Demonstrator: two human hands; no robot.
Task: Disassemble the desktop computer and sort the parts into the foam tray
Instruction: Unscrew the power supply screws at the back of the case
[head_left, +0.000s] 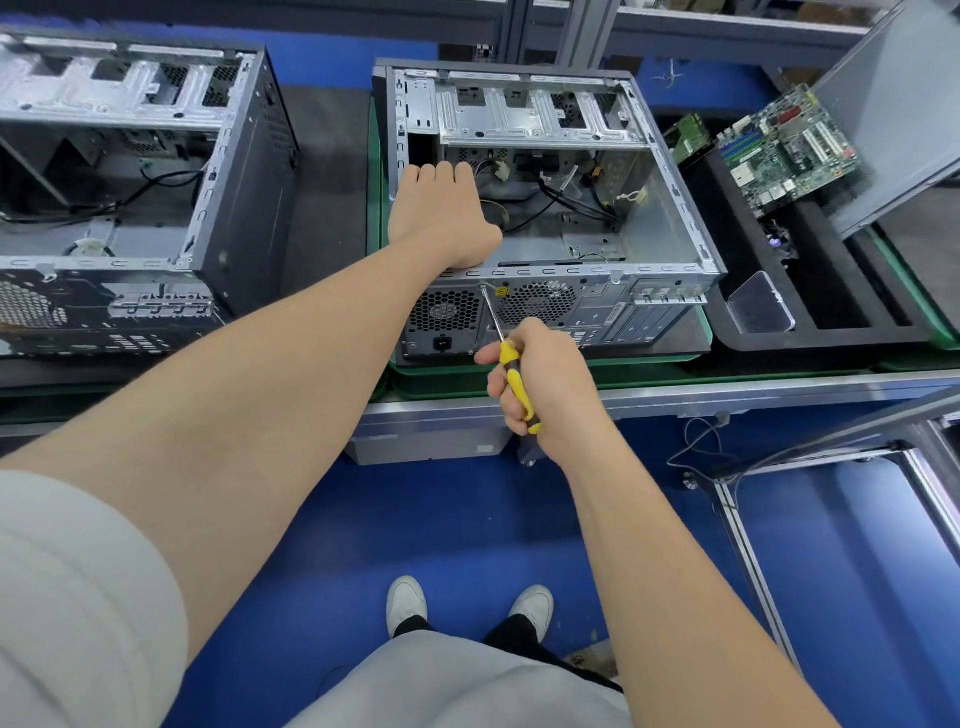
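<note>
Right hand (545, 384) — fingers (500, 388) around screwdriver (511, 376); left hand (441, 213) inside case (670, 218) — grip unclear.

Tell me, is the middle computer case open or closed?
Open. The computer case has no panel on top; the cables inside show, and the left hand reaches in.

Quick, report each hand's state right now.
Left hand: inside the computer case, fingers bent out of sight; cannot tell.
Right hand: grips the screwdriver, tip at the case's rear panel.
</note>
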